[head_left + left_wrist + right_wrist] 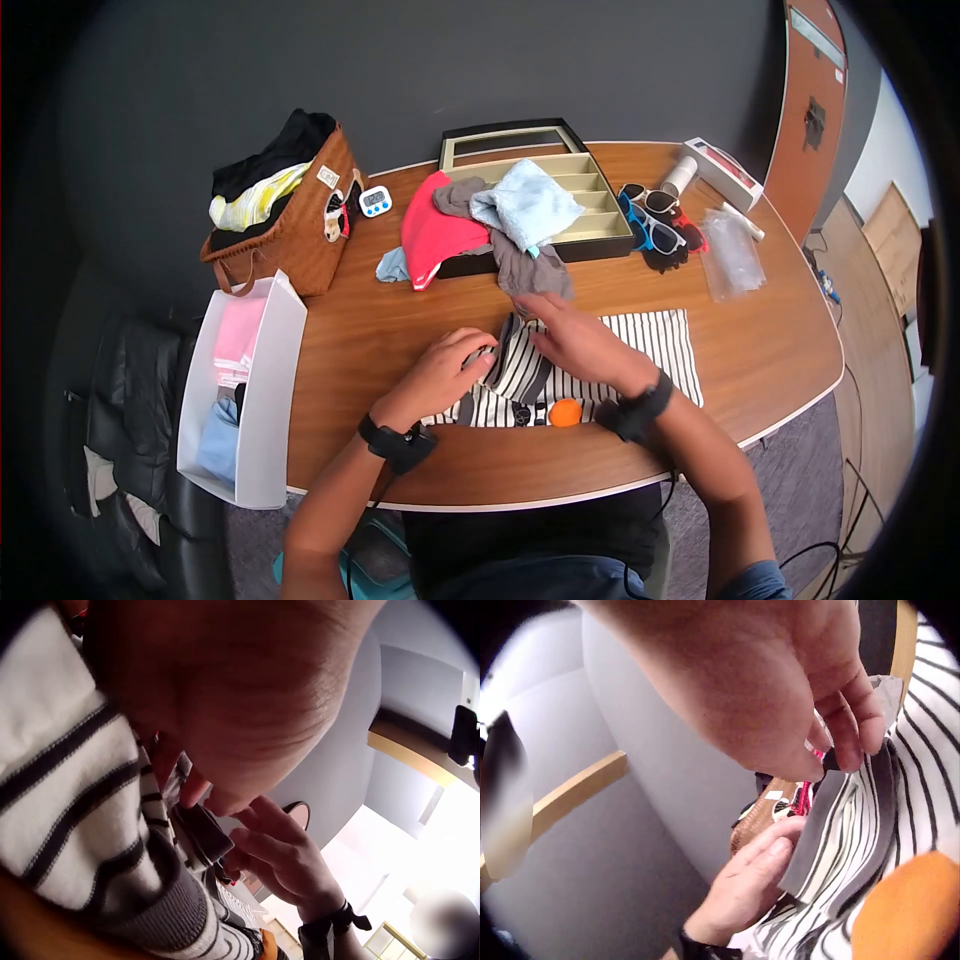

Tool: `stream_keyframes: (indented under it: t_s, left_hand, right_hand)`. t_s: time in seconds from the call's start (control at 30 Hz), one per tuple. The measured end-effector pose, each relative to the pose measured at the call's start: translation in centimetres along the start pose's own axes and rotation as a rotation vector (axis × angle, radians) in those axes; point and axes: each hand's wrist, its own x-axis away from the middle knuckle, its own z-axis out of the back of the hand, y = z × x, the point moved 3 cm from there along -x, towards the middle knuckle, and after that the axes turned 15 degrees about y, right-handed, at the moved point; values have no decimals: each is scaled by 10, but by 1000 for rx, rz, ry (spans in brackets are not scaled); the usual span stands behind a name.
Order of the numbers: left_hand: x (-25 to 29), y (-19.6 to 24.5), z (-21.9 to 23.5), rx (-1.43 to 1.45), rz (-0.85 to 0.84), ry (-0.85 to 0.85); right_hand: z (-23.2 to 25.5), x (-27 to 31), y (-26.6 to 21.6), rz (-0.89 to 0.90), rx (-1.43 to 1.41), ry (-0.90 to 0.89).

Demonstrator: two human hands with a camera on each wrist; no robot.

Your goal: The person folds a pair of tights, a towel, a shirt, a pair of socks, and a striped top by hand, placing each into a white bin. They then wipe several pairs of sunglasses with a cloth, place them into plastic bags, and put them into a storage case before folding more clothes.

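Observation:
A striped garment (pixel 645 345) in white and black, with dark grey ribbed trim (pixel 169 919) and an orange round patch (pixel 565 412), lies on the table. Part of it is folded up into a standing layered bundle (pixel 847 832) between my hands. My left hand (pixel 445 368) holds the bundle's left side, fingers bent at the grey band. From the right, my right hand (pixel 585 343) grips the upper edge of the same fold between thumb and fingers, as the right wrist view shows. Part of the fold is hidden behind both hands.
Behind the garment, a compartment box (pixel 590 200) carries red, grey and light blue cloths (pixel 525 205). A brown basket (pixel 310 235) of clothes, a timer (pixel 375 202) and a white bin (pixel 280 400) stand left. Sunglasses (pixel 662 237), plastic bags (pixel 733 255) and a white box (pixel 722 172) lie right.

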Motion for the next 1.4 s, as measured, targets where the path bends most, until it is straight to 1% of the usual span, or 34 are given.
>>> stream_keyframes:
  t_s: [0.03, 0.1, 0.13, 0.17, 0.23, 0.27, 0.37, 0.4, 0.43, 0.5, 0.53, 0.57, 0.63, 0.67, 0.7, 0.77, 0.8, 0.83, 0.9, 0.97, 1.0, 1.03, 1.07, 1.1, 1.17, 1.2, 1.23, 1.3, 1.37, 1.4]
  left_hand:
    - [0, 1, 3, -3, -4, -7]
    - [2, -4, 13, 56, 181, 17]
    - [7, -10, 16, 66, 196, 40]
    - [12, -15, 20, 61, 202, 45]
    - [21, -18, 26, -11, 118, 3]
    - [23, -19, 30, -44, 112, -12]
    - [24, -29, 28, 20, 167, -29]
    - [24, -31, 27, 26, 167, -27]
    - [23, -33, 27, 4, 177, -28]
    - [21, -36, 29, -18, 190, -29]
    - [19, -35, 31, 26, 174, -14]
    - [19, -35, 33, 69, 160, 1]
    - [19, -39, 33, 63, 172, -22]
    - [21, -40, 31, 241, 284, 12]
    - [21, -42, 30, 419, 396, 45]
    - [20, -38, 32, 387, 421, 22]
    - [19, -37, 33, 357, 446, 2]
    - [18, -38, 30, 204, 326, 7]
    - [18, -41, 26, 71, 272, 38]
    - [20, -47, 30, 109, 276, 75]
    - [19, -51, 34, 148, 275, 100]
    - [18, -53, 45, 185, 336, 113]
    - [17, -55, 61, 157, 380, 110]
    - [16, -57, 79, 126, 425, 109]
    - [15, -81, 111, 114, 397, 112]
    - [13, -81, 127, 91, 404, 124]
    - [8, -73, 139, 68, 411, 134]
    - [-6, -51, 151, 48, 425, 157]
    - [-22, -29, 147, 3, 302, 76]
    - [-30, -20, 137, 95, 312, 39]
  right_hand:
    - [-8, -8, 10, -3, -1, 7]
    - [-27, -24, 28, 11, 67, -103]
    - [-30, -28, 32, 77, 50, -124]
    - [-29, -31, 35, 83, 44, -128]
    - [-24, -34, 36, 65, -73, -181]
    - [-20, -30, 35, 35, -107, -148]
    - [-8, -18, 31, 68, -84, -129]
    - [-7, -11, 32, 165, -28, -118]
    - [-5, -6, 33, 164, -24, -119]
    - [-2, 1, 25, 302, 102, -134]
    - [3, 1, 20, 263, 164, -109]
    - [6, 1, 9, 263, 163, -111]
    - [7, -5, -14, 179, 94, -8]
    - [-3, -5, -13, 126, -7, -60]
    - [-12, -6, -15, 127, -7, -58]
    - [-34, -2, -14, 42, 57, -279]
    - [-42, -4, -12, 122, 140, -294]
    - [-45, -5, -11, 129, 139, -296]
    - [-47, -7, -11, 97, 90, -322]
    - [-36, -9, -14, 121, 61, -296]
    - [-26, -10, -14, 43, 19, -290]
    - [-19, -8, -11, -37, -25, -285]
    - [-12, -4, -2, -27, -103, -212]
    - [-4, 2, 4, -27, -103, -214]
    - [10, 13, 16, -153, 47, -205]
    - [8, 19, 23, -173, 32, -213]
    - [6, 23, 24, -171, 28, -210]
    - [3, 29, 24, -236, -219, -198]
    - [-2, 30, 24, -236, -221, -211]
    - [-5, 32, 27, -340, -342, -221]
